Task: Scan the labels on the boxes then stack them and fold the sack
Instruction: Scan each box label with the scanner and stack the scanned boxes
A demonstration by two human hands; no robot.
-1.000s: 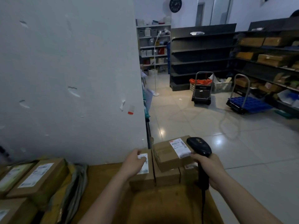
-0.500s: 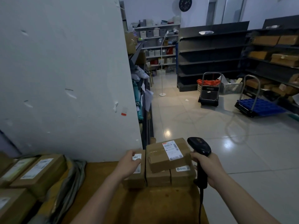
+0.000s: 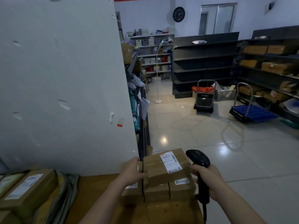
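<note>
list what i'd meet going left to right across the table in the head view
Labelled brown cardboard box at the far left → crumpled grey-green sack → left hand → top brown cardboard box with white label → black handheld barcode scanner gripped by the right hand

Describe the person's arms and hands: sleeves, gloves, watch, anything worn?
Nothing worn shows. The left forearm and right forearm are bare to the frame edge, no sleeve in view. The left hand and right hand are ungloved; no watch, band or ring visible in the dim light.

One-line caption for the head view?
Right hand holds a scanner beside stacked boxes; left hand rests on them.
</note>
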